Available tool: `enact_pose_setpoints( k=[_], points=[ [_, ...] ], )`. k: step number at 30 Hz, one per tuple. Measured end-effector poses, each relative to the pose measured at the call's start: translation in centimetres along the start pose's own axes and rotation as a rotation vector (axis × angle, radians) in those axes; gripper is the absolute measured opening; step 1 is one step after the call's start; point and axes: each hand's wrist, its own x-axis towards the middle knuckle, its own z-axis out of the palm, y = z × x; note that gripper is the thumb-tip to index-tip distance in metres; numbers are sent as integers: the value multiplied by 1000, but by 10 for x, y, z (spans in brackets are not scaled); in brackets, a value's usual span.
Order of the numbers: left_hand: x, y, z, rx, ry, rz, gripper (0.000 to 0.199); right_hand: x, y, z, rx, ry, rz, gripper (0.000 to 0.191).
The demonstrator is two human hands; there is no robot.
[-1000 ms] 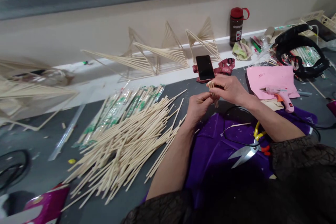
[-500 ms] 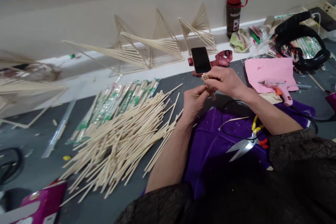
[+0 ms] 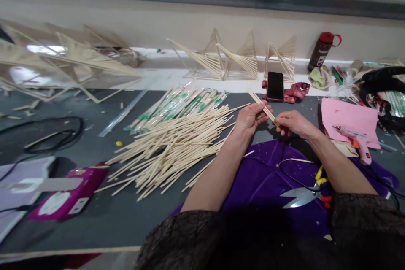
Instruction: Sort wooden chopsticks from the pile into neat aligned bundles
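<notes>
A few thin wooden sticks [image 3: 262, 105] lie bunched between my two hands, slanting down to the right. My left hand [image 3: 251, 117] cradles the bunch near its middle, palm turned up and fingers curled round it. At the lower end, my right hand [image 3: 292, 123] pinches the sticks between thumb and fingers. Just left of my left forearm spreads a loose pile of wooden sticks [image 3: 180, 147]. Below my hands is a purple cloth [image 3: 259, 173], with yellow-and-red-handled scissors [image 3: 302, 197] on it.
A pink glue gun [image 3: 357, 141] rests on pink paper [image 3: 348, 116] at the right. Behind my hands lie a phone [image 3: 275, 86] and a red strap [image 3: 297, 92]. Wrapped sticks [image 3: 183, 105], stick frames [image 3: 237, 59] and a bottle [image 3: 321, 50] line the back. A magenta box [image 3: 69, 194] sits left.
My view has swung left and tilted up. The bunch has turned from near upright to slanted. My right hand has moved from its upper part to its lower end; my left hand has turned palm up.
</notes>
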Motion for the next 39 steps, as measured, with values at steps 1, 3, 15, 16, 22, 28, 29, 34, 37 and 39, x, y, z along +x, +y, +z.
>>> enact_pose_setpoints(
  k=[1,3,15,16,22,28,29,34,37,39],
  points=[
    [0,0,0,1,-5,8,2,1,2,1,4,-4,3,16],
    [0,-1,-1,5,-14,21,5,4,7,0,-6,-22,-12,15],
    [1,-7,-1,57,-43,127,19,9,20,-2,-191,-57,-157,18],
    [1,-7,-1,62,-46,133,21,9,20,-2,-197,-60,-175,19],
    [-1,-7,-2,76,-77,163,26,9,20,-4,-206,-78,-218,24],
    [-4,-8,0,64,-84,209,33,5,14,-2,-198,-73,-225,27],
    [-6,-8,1,52,-84,223,34,4,14,-1,-196,-73,-229,28],
    [-16,-1,5,-78,-158,181,24,-2,8,-3,-194,-179,-178,33],
    [-28,5,1,-83,-255,21,12,-7,2,-13,-127,-225,-174,39],
    [-39,6,-3,-28,-350,-84,12,-10,-2,-20,-23,-124,-239,40]
  ],
)
